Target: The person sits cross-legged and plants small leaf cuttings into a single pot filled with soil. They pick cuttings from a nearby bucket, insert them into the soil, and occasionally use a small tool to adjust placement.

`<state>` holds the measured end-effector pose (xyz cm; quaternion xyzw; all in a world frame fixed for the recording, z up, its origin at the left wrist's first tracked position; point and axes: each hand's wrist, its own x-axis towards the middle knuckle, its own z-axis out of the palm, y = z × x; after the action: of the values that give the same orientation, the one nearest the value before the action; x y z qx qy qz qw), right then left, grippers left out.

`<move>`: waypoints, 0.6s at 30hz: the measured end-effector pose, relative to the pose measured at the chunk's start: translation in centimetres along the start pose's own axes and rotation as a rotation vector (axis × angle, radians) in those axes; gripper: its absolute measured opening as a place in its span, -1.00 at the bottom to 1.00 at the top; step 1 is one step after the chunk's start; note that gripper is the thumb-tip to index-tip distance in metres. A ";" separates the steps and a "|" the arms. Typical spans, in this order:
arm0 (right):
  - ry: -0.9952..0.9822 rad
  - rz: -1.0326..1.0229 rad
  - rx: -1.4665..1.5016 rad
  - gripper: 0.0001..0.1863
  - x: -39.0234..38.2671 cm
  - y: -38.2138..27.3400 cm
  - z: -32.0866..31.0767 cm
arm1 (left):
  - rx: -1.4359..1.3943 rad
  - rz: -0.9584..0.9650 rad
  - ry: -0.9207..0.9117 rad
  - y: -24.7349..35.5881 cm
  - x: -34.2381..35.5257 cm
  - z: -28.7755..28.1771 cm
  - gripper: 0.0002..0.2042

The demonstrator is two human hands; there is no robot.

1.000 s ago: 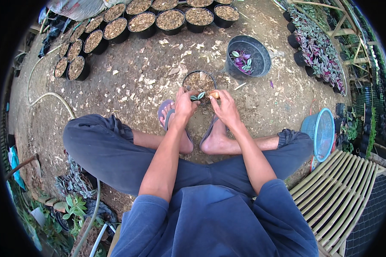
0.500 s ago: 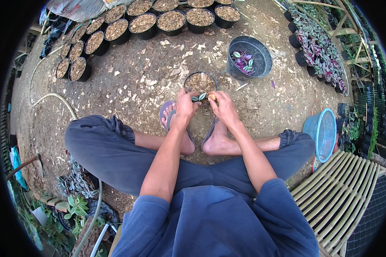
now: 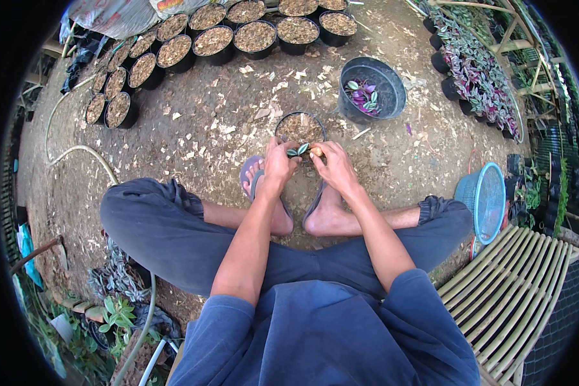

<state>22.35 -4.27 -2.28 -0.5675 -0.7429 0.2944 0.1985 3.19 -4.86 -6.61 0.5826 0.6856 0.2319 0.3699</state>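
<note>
Between my feet, a black pot (image 3: 300, 126) filled with brown wood-chip mix stands on the ground. At its near rim my left hand (image 3: 280, 159) pinches a small plant cutting (image 3: 297, 151) with green-and-silver striped leaves. My right hand (image 3: 334, 162) is closed, close to the cutting's right side, on a small tan-orange object (image 3: 316, 152) whose kind I cannot make out. Beyond the pot to the right, a larger black bucket (image 3: 392, 96) contains purple and green leafy cuttings (image 3: 363, 94).
Rows of filled black pots (image 3: 255, 37) stand at the back left. Purple-leaved potted plants (image 3: 476, 77) line the right side. A blue basket (image 3: 489, 202) sits by a bamboo bench (image 3: 508, 289). A hose (image 3: 77, 147) curves along the left; wood chips litter the soil.
The view has shifted slightly. My hands stay close together at the pot's near rim, and the cutting and the tan-orange object have moved only slightly.
</note>
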 end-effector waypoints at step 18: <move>0.139 0.708 0.054 -0.63 -0.5 12.1 -4.6 | -0.005 0.000 -0.005 -0.4 0.3 0.2 -0.56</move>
<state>34.18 -1.58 -6.90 -0.8028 -0.4771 0.3249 0.1492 3.10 -4.71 -7.09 0.5819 0.6842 0.2324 0.3731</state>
